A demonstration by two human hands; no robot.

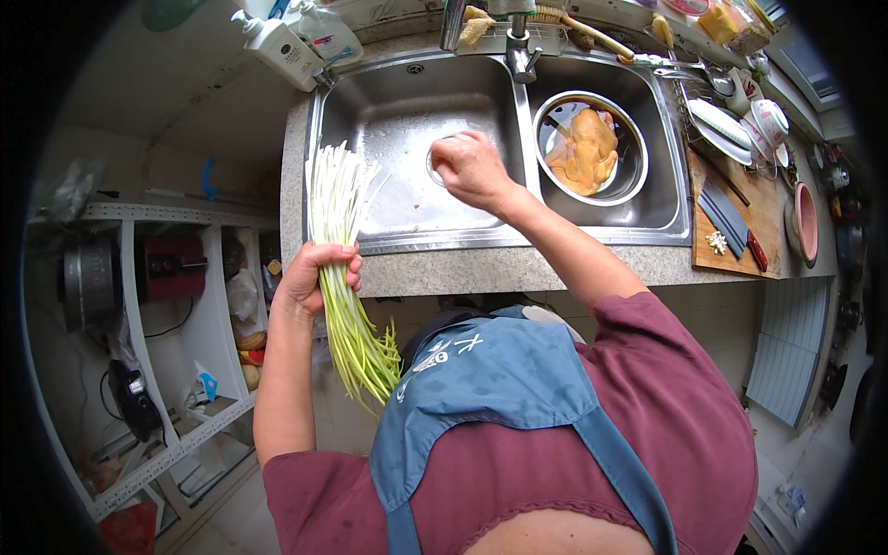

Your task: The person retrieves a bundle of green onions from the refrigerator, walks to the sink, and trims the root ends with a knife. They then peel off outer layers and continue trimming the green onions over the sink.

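My left hand (321, 274) is closed around the middle of a thick bunch of garlic chives (336, 201). Their white ends lean over the left rim of the sink, and the green tips hang down in front of the counter by my apron. Over the drain of the left steel basin (388, 194) is my right hand (468, 166), its fingers curled inward. Whether anything is pinched in those fingers is hidden. Small scraps and water drops lie on the basin floor. In the right basin (655, 208), a round metal pot (642, 177) holds a whole plucked chicken (586, 152) in water.
A faucet (519, 59) rises behind the divider. Two pump bottles, one white (281, 52), stand at the back left. On the right, a cleaver (728, 215) and chopped white bits (716, 242) lie on a wooden cutting board (707, 257), beside a dish rack with bowls (769, 121).
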